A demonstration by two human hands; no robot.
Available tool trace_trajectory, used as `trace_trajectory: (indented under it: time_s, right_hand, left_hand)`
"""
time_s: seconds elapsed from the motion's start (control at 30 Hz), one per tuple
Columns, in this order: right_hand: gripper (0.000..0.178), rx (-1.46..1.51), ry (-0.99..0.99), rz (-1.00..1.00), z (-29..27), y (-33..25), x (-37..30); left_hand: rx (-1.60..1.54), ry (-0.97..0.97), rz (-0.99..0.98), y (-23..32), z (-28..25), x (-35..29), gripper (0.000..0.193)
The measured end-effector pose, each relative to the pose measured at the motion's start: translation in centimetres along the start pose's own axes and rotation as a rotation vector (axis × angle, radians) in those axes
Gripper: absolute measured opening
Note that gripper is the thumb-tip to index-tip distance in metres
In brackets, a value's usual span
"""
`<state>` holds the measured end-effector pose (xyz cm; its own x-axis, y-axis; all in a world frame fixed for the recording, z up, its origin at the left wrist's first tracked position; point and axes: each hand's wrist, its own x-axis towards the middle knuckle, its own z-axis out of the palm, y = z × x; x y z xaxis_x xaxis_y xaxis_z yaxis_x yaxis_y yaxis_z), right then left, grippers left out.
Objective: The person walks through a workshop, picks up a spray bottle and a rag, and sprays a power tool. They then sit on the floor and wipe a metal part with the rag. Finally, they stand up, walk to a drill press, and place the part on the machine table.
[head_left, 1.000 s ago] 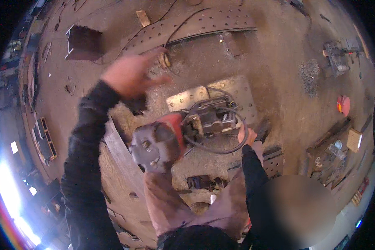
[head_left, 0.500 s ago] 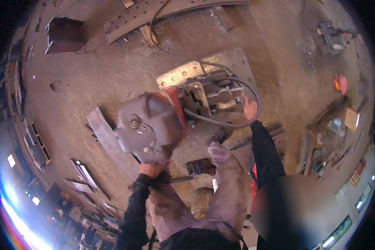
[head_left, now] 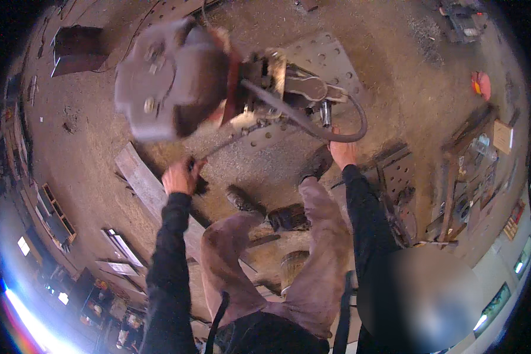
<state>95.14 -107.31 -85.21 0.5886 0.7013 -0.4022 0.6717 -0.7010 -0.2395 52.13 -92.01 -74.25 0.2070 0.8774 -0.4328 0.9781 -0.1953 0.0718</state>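
A bulky machine with a brown-grey motor housing (head_left: 153, 82), blurred by motion, stands in front of me; it looks like a portable drill press. Beneath its right part lies a steel plate (head_left: 330, 56) with rows of holes. My left hand (head_left: 180, 178) is closed on the near end of a thin metal lever (head_left: 227, 141) slanting up to the machine. At the machine's right end my right hand (head_left: 342, 154) is closed, fingertips partly hidden behind a thick looping hose (head_left: 363, 118). Just above them is a shiny metal cylinder (head_left: 326, 112); what the fingers hold is unclear.
A long flat steel bar (head_left: 138, 177) lies by my left arm. Another perforated plate (head_left: 402, 200) and rusty metal pieces lie right of my legs. A wooden stump (head_left: 292, 268) stands between my knees. Farther right are a red object (head_left: 481, 85) and a wooden board (head_left: 502, 137).
My left hand has left the housing's underside and now grips the lever. The housing appears higher and farther left; the whole view has shifted too. My right hand stays by the machine's right end.
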Motion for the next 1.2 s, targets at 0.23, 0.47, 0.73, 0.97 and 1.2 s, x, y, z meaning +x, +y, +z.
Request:
trace_trajectory:
  time_s: [0.23, 0.47, 0.73, 0.97, 1.2]
  right_hand:
    - [0.05, 0.295, -0.05, -0.143, 6.1, -1.0, -6.3]
    - [0.061, 0.104, 0.165, -0.425, 0.7, 0.3, -3.3]
    - [0.07, 0.044, 0.41, -0.898, -2.9, 2.4, 12.5]
    - [0.073, 0.058, 0.279, -0.912, -2.5, 1.1, 11.4]
    - [0.068, 0.234, 0.09, -0.552, 4.9, 0.2, 1.9]
  left_hand:
    - [0.158, -0.044, 0.198, -6.2, -3.3, 6.3, 0.053]
    - [0.15, 0.158, 0.497, -5.7, 1.0, -0.7, 0.012]
    - [-0.001, 0.539, 0.459, 3.7, 10.5, -12.9, 0.021]
    - [-0.112, 0.607, 0.292, 3.5, 11.6, -14.4, 0.015]
    - [0.253, 0.539, 0.239, -8.6, 4.8, -3.3, 0.04]
